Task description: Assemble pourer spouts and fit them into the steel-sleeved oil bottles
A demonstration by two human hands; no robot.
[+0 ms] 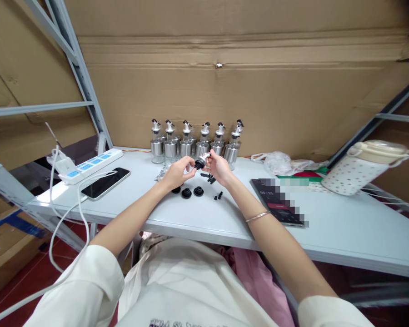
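Observation:
Both hands meet above the white table (pixel 344 236) on one small pourer spout (pixel 201 162) with a black collar and a metal tip. My left hand (pixel 177 171) pinches the black end; my right hand (pixel 220 166) grips the metal end. Directly below them lie three black round stoppers (pixel 187 192) and a few smaller black bits (pixel 218 195). Behind the hands stands a row of several glass-and-steel oil bottles (pixel 195 144) with pourer tops, against the cardboard wall.
A white power strip (pixel 88 164) and a dark phone (pixel 105 183) with white cables lie at the left. A tablet (pixel 276 200) lies right of the hands, a dotted white jug (pixel 357 170) on its side beyond, and a crumpled plastic bag (pixel 277 162).

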